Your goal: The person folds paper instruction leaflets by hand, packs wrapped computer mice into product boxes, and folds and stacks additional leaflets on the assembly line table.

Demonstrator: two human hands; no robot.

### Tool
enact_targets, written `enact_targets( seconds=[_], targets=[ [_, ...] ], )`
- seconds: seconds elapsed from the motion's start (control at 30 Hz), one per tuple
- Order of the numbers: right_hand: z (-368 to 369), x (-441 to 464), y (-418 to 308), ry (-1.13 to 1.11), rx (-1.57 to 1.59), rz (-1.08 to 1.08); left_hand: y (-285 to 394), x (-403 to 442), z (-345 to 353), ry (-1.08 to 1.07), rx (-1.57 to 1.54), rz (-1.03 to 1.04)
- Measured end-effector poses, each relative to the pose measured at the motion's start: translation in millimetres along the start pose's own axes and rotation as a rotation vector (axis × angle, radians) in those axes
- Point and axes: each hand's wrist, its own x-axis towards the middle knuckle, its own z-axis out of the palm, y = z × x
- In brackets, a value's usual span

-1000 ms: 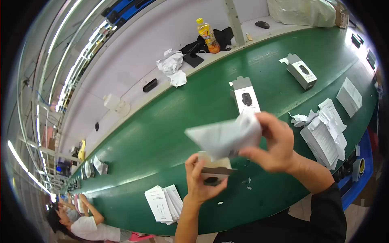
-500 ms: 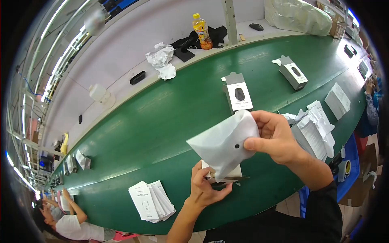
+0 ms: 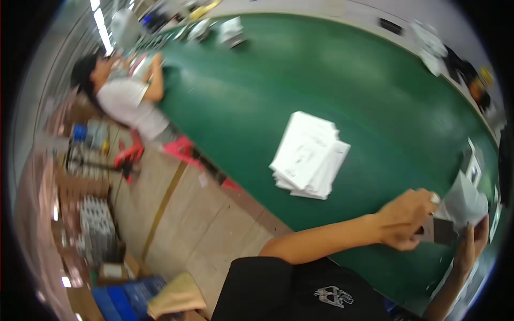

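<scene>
At the right of the head view, my left hand (image 3: pixel 404 219) has its fingers closed around one end of a small grey and white carton (image 3: pixel 443 231). Just past it, my right hand (image 3: pixel 474 241) pinches a white, soft-looking pouch (image 3: pixel 465 202) by its lower edge. The pouch sits against the far end of the carton and overlaps it; whether it is partly inside, I cannot tell. What the pouch contains is hidden. Left of my hands, a loose stack of printed leaflets (image 3: pixel 308 152) lies on the green table.
Another carton (image 3: pixel 473 163) stands behind the pouch. White pouches (image 3: pixel 231 32) lie at the table's far left end, near a seated person in a white shirt (image 3: pixel 126 99). A black object (image 3: pixel 391 25) and crumpled white wrapping (image 3: pixel 429 45) rest on the back ledge.
The view has swung left, so my hands and the carton now appear at the far right. The pouch has come down from above the carton to its end, still in my right hand.
</scene>
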Motion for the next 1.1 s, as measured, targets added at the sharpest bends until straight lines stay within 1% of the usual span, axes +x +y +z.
enact_targets(
  seconds=[0.03,0.07,0.1,0.13,0.2,0.23,0.33,0.4,0.43,0.47,0.5,0.57,0.6,0.63,0.67,0.7,0.77,0.8,0.9,0.93,1.03,1.07,1.1],
  targets=[
    [-4.1,5.2,-1.6,-0.053,-0.048,-0.052,-1.7,-1.3,-0.1,0.047,0.035,-0.021],
    [-8.5,11.3,-3.2,-0.089,-0.046,-0.069,-1.5,-1.8,1.5,0.101,0.029,0.028],
    [-11.8,17.2,-4.4,-0.091,0.058,-0.013,-2.4,-0.7,-0.8,0.145,0.022,0.088],
    [-11.5,22.9,-6.6,-0.089,0.160,0.050,-2.6,0.8,-4.6,0.162,0.039,0.092],
    [-10.9,28.1,-5.2,-0.090,0.245,0.126,0.7,-2.6,-4.1,0.101,0.090,0.030],
    [-7.0,28.4,-7.1,-0.021,0.226,0.124,4.2,-1.9,-5.2,0.063,0.101,0.001],
    [-2.9,16.2,-10.7,0.181,0.177,0.086,4.1,-9.5,-14.8,0.089,0.084,-0.032],
    [6.3,-8.2,-9.9,0.213,0.308,0.077,4.0,-8.3,-19.0,0.073,0.013,-0.006],
    [26.6,-8.1,-19.9,0.124,0.394,0.055,2.8,-8.8,-22.6,0.049,-0.050,0.034],
    [46.0,-7.4,-29.6,0.033,0.478,0.040,3.0,-6.6,-23.6,-0.025,-0.031,0.036],
    [65.6,3.4,-43.2,-0.036,0.439,0.101,7.3,0.2,-27.5,-0.086,-0.040,0.061],
    [81.5,6.5,-48.7,0.004,0.593,0.195,9.1,-1.1,-26.1,-0.018,0.014,0.131],
    [84.2,7.5,-52.7,0.028,0.563,0.226,1.6,-0.9,-18.2,-0.052,-0.046,0.189],
    [82.9,7.1,-55.2,0.025,0.555,0.272,-6.5,-5.1,-13.6,0.023,-0.075,0.196],
    [74.5,4.5,-54.6,0.060,0.560,0.259,-11.3,-7.3,-9.6,0.100,-0.088,0.188],
    [72.5,1.4,-55.6,0.046,0.476,0.262,-9.5,-11.6,-10.6,0.077,-0.091,0.198],
    [68.2,-0.9,-57.3,0.005,0.307,0.272,-6.1,-14.5,-9.9,0.073,-0.050,0.143],
    [66.3,-2.3,-61.7,0.017,0.310,0.267,-5.9,-14.5,-7.8,0.078,-0.033,0.116],
    [58.6,-4.0,-86.8,-0.299,-0.369,-0.025,-7.9,-10.8,-5.4,0.065,-0.052,0.137],
    [57.7,-2.9,-89.4,-0.294,-0.368,-0.024,-8.2,-10.6,-4.8,0.059,-0.058,0.144],
    [60.9,3.6,-96.7,-0.353,-0.585,-0.230,-2.7,-5.7,-4.6,0.020,0.003,0.127],
    [62.1,6.1,-101.5,-0.339,-0.590,-0.227,-1.2,-3.8,-3.0,0.004,0.033,0.119],
    [64.6,9.1,-107.1,-0.387,-0.618,-0.171,-0.2,-2.8,-1.4,-0.004,0.026,0.128]
  ],
)
